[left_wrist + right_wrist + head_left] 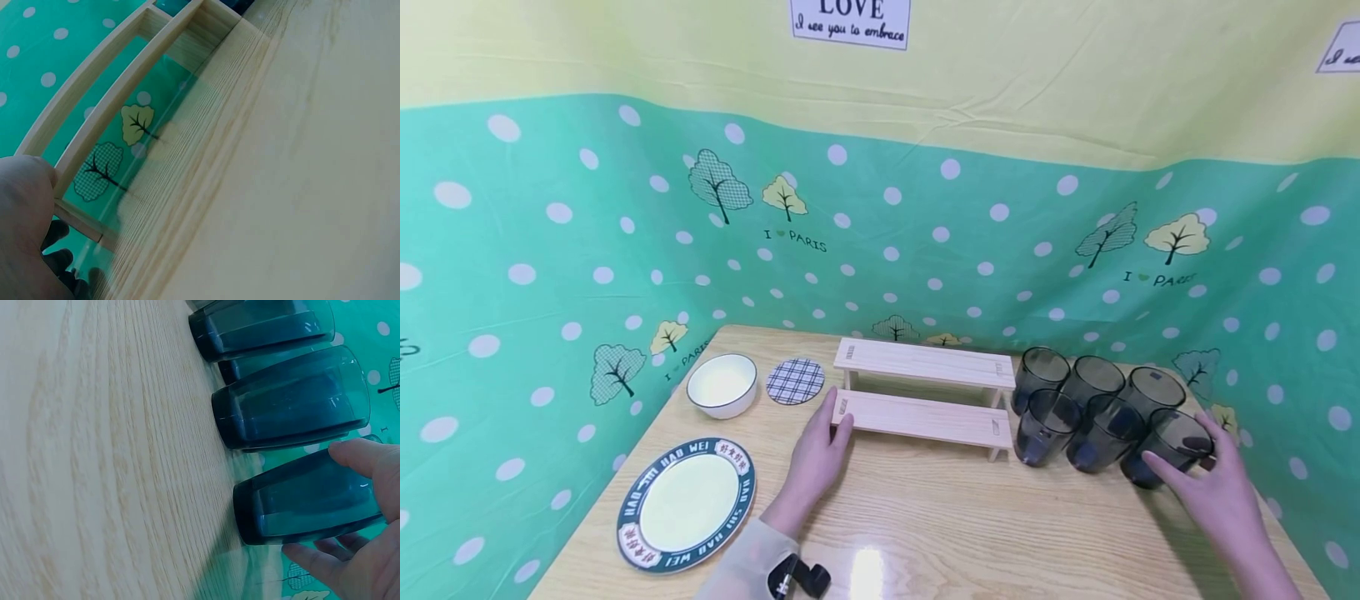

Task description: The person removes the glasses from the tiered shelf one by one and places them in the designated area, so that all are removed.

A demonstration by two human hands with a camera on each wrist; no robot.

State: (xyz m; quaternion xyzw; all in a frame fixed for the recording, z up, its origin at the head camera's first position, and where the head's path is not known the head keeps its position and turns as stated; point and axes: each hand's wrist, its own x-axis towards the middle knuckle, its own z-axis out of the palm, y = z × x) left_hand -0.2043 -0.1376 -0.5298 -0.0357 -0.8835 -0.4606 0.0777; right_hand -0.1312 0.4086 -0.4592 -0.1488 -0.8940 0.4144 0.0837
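A two-tier pale wooden rack (925,363) stands toward the back of the table. My left hand (817,457) holds the left end of its lower tier (917,420), the thumb at the front edge; the left wrist view shows the other fingers beyond the end. On the right, several dark tinted glasses stand upright in two rows. My right hand (1219,492) grips the front-right glass (312,500) around its side, thumb on one side and fingers on the other. Beside that one is the middle front glass (294,400).
Left of the rack lies a round checked coaster (795,382), with a white bowl (724,410) beyond it. A plate with a dark green lettered rim (747,492) is at the table's front left. A dotted green and yellow cloth (887,192) hangs around the table (985,533).
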